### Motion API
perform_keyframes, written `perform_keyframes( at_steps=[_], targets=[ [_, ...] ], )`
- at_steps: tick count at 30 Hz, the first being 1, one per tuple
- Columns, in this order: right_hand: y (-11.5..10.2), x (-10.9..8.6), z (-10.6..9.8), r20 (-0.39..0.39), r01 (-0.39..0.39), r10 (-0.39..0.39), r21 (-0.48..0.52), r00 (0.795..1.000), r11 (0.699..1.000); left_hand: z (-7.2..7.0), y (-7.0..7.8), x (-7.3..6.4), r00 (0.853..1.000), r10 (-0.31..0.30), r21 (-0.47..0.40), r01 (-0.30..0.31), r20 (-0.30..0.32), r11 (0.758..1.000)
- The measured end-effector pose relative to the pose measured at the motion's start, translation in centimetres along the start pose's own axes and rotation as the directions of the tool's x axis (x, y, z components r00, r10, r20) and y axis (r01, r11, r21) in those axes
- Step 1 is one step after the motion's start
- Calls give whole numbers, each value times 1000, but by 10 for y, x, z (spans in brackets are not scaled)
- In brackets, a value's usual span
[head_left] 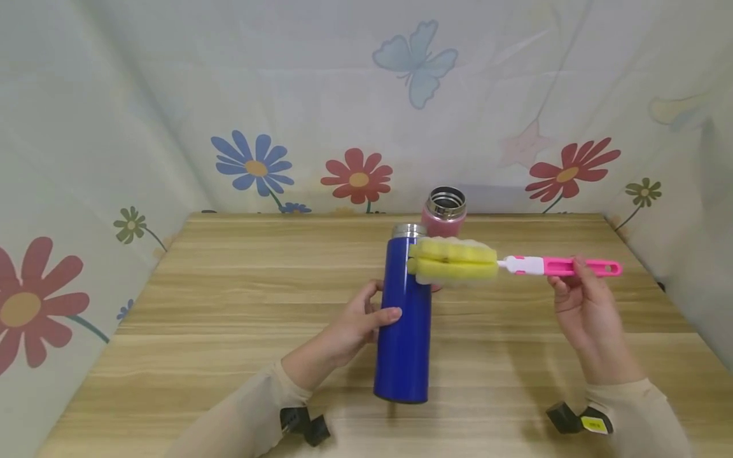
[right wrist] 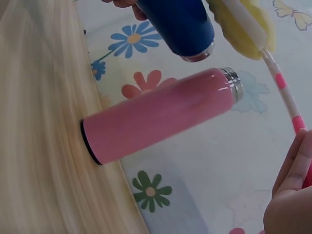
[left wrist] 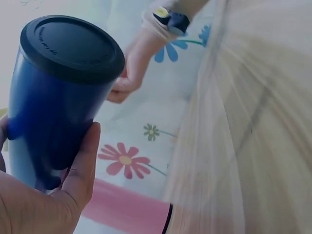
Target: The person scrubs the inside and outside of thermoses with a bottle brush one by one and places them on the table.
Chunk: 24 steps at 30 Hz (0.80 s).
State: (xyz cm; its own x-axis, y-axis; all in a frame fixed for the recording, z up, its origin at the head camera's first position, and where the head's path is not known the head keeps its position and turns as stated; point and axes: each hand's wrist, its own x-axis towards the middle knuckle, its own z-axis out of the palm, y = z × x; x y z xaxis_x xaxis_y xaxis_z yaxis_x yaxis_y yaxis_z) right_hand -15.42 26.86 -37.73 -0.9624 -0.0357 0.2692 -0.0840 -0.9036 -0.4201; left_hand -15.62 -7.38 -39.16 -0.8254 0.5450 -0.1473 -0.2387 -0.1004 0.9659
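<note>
A blue thermos bottle (head_left: 403,343) with a bare steel neck is held in my left hand (head_left: 357,321), raised off the table. Its black base (left wrist: 73,46) faces the left wrist camera. My right hand (head_left: 590,305) pinches the pink handle (head_left: 558,266) of a bottle brush, whose yellow and white sponge head (head_left: 455,259) points left. In the head view that sponge overlaps the blue bottle's upper part; whether they touch I cannot tell. Behind them a pink thermos bottle (right wrist: 165,117) stands upright without a lid, its steel mouth (head_left: 446,202) showing.
The wood-grain table (head_left: 229,280) ends at the back against a pale curtain (head_left: 321,83) printed with flowers and a butterfly. Black wrist devices (head_left: 578,420) are strapped at both sleeves.
</note>
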Motion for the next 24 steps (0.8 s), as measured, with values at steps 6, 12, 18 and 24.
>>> perform_keyframes(
  at_steps=[6, 12, 18, 24],
  targets=[
    [12, -1, -3, -13, -6, 6, 40, 1000, 999, 2, -3, -2, 999, -10, -154, 18, 52, 988],
    [23, -4, -5, -20, -25, 26, 34, 999, 999, 7, -2, -6, 998, -50, -231, 60, 48, 971],
    [34, -4, -6, -58, -17, 17, -4, 998, 1000, 8, -2, -9, 998, -46, -255, 53, 31, 965],
    [37, -5, -9, -50, -60, 61, 24, 997, 998, 8, 0, -9, 998, -46, -279, 56, 42, 959]
  ],
)
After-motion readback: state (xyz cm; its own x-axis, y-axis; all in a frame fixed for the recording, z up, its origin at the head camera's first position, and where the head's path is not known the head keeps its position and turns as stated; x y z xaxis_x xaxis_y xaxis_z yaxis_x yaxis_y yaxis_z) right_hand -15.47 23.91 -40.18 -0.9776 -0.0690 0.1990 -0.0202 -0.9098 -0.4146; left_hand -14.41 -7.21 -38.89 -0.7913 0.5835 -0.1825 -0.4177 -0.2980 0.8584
